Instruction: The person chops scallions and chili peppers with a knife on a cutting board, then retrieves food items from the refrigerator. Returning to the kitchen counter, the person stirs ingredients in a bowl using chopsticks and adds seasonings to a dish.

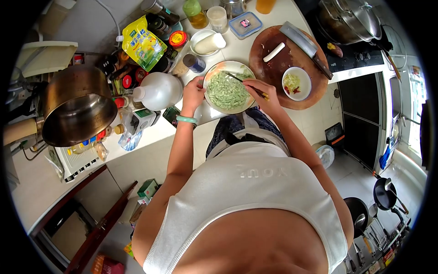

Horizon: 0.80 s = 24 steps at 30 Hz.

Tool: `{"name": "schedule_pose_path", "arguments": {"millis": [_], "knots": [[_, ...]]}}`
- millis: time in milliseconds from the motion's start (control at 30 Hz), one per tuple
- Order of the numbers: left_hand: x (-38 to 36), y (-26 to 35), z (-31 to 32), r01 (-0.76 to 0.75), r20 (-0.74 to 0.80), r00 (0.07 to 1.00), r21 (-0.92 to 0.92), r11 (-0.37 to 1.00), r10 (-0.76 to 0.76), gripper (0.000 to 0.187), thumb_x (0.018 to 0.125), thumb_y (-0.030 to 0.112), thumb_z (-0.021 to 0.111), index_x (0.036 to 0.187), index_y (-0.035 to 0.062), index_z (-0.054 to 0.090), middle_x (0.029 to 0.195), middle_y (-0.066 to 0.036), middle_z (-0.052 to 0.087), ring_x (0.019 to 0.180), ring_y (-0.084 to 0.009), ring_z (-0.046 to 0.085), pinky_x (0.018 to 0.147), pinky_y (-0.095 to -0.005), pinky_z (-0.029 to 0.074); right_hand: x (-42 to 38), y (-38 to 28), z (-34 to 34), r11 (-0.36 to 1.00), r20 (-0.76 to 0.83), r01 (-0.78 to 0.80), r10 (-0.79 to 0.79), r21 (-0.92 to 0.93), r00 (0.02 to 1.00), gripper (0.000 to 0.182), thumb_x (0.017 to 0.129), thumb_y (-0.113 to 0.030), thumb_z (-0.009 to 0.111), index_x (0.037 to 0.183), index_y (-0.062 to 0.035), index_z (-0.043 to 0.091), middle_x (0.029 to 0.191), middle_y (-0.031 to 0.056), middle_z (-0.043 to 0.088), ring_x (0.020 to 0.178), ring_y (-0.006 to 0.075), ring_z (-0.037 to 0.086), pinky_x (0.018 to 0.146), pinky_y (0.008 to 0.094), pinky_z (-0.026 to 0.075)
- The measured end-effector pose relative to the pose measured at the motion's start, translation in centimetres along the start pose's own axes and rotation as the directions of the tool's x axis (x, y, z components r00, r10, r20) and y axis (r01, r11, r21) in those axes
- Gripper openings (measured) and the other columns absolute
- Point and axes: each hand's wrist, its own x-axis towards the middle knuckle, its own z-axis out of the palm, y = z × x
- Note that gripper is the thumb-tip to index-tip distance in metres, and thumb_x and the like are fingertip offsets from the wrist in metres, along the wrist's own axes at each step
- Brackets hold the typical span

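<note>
A round plate (233, 109) holds a pale green, lumpy mixture (226, 90) near the counter's front edge. My left hand (193, 95), with a green bangle on the wrist, grips the plate's left rim. In my right hand (265, 95) are dark chopsticks (235, 77), closed on at the plate's right side, their tips in the mixture. To the right, a round wooden board (262, 68) bears a cleaver (299, 41), a white stalk piece (274, 52) and a small bowl (307, 84) with chopped yellowish and red bits.
Behind the plate are a bowl with a white item (209, 44) and a lidded box (245, 24). Bottles, a white jug (159, 91), a yellow pouch (141, 43) and a metal pot (77, 107) crowd the left. A stove (356, 57) with a steel pot is at right.
</note>
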Motion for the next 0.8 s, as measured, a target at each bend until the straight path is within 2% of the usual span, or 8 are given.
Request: {"name": "schedule_pose_path", "arguments": {"millis": [33,100,333,367,467,567,733,800], "knots": [[0.0,0.2,0.0,0.008,0.003,1.0,0.0,1.0,-0.008,0.04,0.079,-0.008,0.062,0.116,0.0049,0.058,0.084,-0.01,0.063,0.064,-0.018,0.066,0.052,-0.0302,0.057,-0.1,0.0,0.2,1.0,-0.006,-0.001,0.001,-0.002,1.0,0.015,0.086,-0.002,0.063,0.099,0.0029,0.067,0.099,0.0147,0.069,0.088,0.0221,0.066,0.08,0.0292,0.051],[0.1,0.2,-0.1,0.004,0.015,1.0,0.006,1.0,-0.005,0.04,0.079,-0.009,0.062,0.116,0.0045,0.058,0.084,-0.01,0.064,0.064,-0.0183,0.067,0.052,-0.0303,0.057,-0.3,-0.3,0.7,0.997,0.128,-0.032,0.024,0.067,0.991,0.015,0.086,-0.003,0.064,0.099,0.0028,0.067,0.097,0.0143,0.069,0.082,0.0212,0.067,0.074,0.0278,0.053],[0.3,0.0,-0.1,0.016,0.026,1.0,0.018,1.0,-0.016,0.041,0.079,-0.009,0.061,0.117,0.004,0.058,0.083,-0.01,0.063,0.065,-0.0186,0.067,0.051,-0.0301,0.057,-0.6,-3.6,1.9,0.993,0.09,-0.064,0.055,0.096,0.994,0.014,0.086,-0.007,0.065,0.098,0.0006,0.068,0.094,0.0134,0.069,0.077,0.0207,0.067,0.07,0.0274,0.053],[0.4,-0.1,0.0,0.012,0.028,1.0,0.021,1.0,-0.013,0.041,0.079,-0.009,0.061,0.117,0.004,0.058,0.083,-0.01,0.063,0.065,-0.0186,0.067,0.051,-0.0301,0.057,-0.4,-3.1,2.3,0.996,0.119,0.049,-0.057,0.068,0.991,0.015,0.086,-0.006,0.064,0.098,0.0003,0.067,0.094,0.0134,0.069,0.079,0.0233,0.066,0.071,0.0288,0.052],[0.3,-0.4,0.1,0.009,0.002,1.0,0.006,1.0,-0.009,0.042,0.075,-0.006,0.065,0.114,0.006,0.06,0.084,-0.013,0.066,0.063,-0.0228,0.067,0.053,-0.0343,0.056,-0.4,-1.2,3.0,0.997,0.153,0.06,-0.068,0.054,0.986,0.015,0.085,-0.006,0.064,0.098,0.0005,0.066,0.097,0.0143,0.068,0.082,0.0262,0.066,0.074,0.0304,0.052],[0.4,-0.4,0.1,0.0,0.014,1.0,0.018,1.0,0.0,0.039,0.078,-0.009,0.061,0.115,0.0041,0.058,0.082,-0.01,0.063,0.065,-0.0188,0.067,0.052,-0.0308,0.057,-0.6,0.2,1.4,0.993,0.098,0.092,-0.085,-0.068,0.992,0.015,0.084,-0.005,0.064,0.098,0.0011,0.066,0.099,0.0157,0.067,0.085,0.028,0.066,0.075,0.0314,0.052],[0.1,0.6,-0.1,0.01,0.008,1.0,0.033,0.999,-0.01,0.041,0.075,-0.007,0.065,0.114,0.0061,0.06,0.083,-0.013,0.066,0.063,-0.0231,0.067,0.052,-0.0343,0.056,-1.9,-2.2,-1.1,0.994,0.064,0.086,-0.081,-0.074,0.995,0.015,0.083,-0.003,0.064,0.098,0.0013,0.066,0.098,0.0159,0.067,0.086,0.0286,0.066,0.076,0.0318,0.052],[0.2,0.4,-0.1,0.003,0.014,1.0,0.038,0.999,-0.003,0.04,0.076,-0.007,0.064,0.115,0.0054,0.059,0.083,-0.012,0.065,0.064,-0.0213,0.067,0.052,-0.0328,0.056,-2.4,-2.8,-1.3,0.999,0.264,0.022,-0.032,0.043,0.964,0.015,0.084,-0.003,0.063,0.098,0.0012,0.066,0.098,0.016,0.068,0.088,0.0283,0.066,0.078,0.0323,0.052]]}}
